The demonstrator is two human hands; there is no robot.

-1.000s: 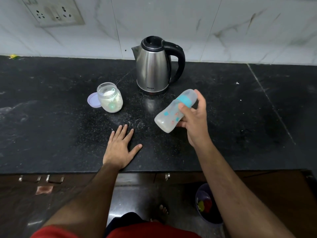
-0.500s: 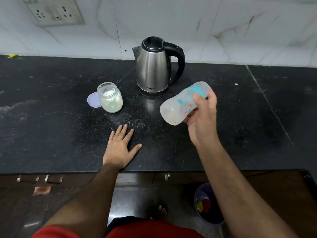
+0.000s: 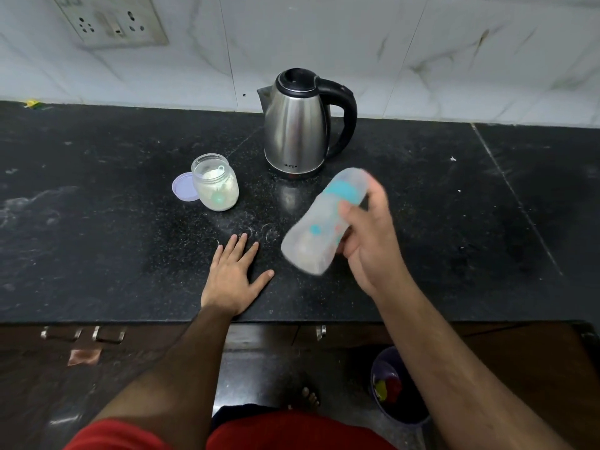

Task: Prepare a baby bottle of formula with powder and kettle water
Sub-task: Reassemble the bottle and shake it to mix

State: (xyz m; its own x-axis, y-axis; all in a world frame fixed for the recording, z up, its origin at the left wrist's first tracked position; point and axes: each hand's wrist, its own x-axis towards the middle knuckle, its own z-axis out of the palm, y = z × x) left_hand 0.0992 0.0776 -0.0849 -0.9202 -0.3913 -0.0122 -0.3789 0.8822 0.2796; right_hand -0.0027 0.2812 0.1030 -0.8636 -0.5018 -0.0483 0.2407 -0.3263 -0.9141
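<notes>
Right of centre in the frame, the right hand (image 3: 370, 245) grips the baby bottle (image 3: 324, 222) around its middle, fingers curled over the far side and thumb across the near side. The bottle is held above the counter (image 3: 97, 254), tilted steeply, its base toward the lower left and its teal collar and clear cap toward the upper right. It is smeared by motion, so I judge it is being shaken to mix the formula; pale contents show through the lower wall.

Just left of it, the left hand (image 3: 233, 277) rests flat on the counter with fingers straight and spread, holding nothing.

Further out, toward the upper left, the powder jar (image 3: 215, 182) stands open with a scoop inside, and its lilac lid (image 3: 182, 191) lies touching the jar's left side. Behind, upper centre, the steel kettle (image 3: 297, 125) stands upright with its black handle to the right. White powder dusts the counter between jar and hand.

Risks, as I judge them: a loosely screwed collar could let liquid spray out during shaking; a damp wall could slide through the fingers; a wide swing could knock the open jar and spill powder.
</notes>
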